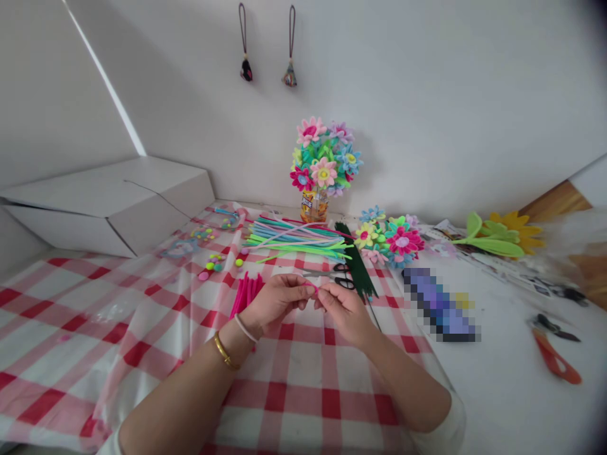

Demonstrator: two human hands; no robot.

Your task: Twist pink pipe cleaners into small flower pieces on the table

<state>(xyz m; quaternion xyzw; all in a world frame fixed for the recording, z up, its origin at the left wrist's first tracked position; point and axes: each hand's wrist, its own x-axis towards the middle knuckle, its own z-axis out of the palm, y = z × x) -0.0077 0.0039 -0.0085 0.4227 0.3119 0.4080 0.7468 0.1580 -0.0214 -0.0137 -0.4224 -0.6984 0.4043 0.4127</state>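
Pipe cleaner in hot pink [312, 286] sits between the two hands, low over the middle of the table, only a short bit of it showing at the fingertips. Left hand [279, 301] and right hand [345, 311] are close together, each pinching it between thumb and fingers; how it is bent or joined is too small to tell. On the left wrist are a gold bangle [226, 352] and a pale band [245, 328].

Just beside the left hand, partly hidden by it, lies a bundle of hot-pink pipe cleaners [246, 292] on the red-and-white checked tablecloth [322, 404]. Scissors with black handles [342, 278] lie just beyond the hands, next to a strip of dark green stems [356, 262]. Farther back is a spread pile of green, blue and lilac pipe cleaners [298, 239], with small coloured pompoms [216, 264] to its left.

Against the wall stands a bouquet of fuzzy flowers [326, 155] in a printed container [313, 205]. More fuzzy flowers [403, 242] lie to the right, near a pixelated object [439, 304]; an orange-handled tool [554, 357] rests well apart on the white surface. A white box [161, 215] stands at the left.
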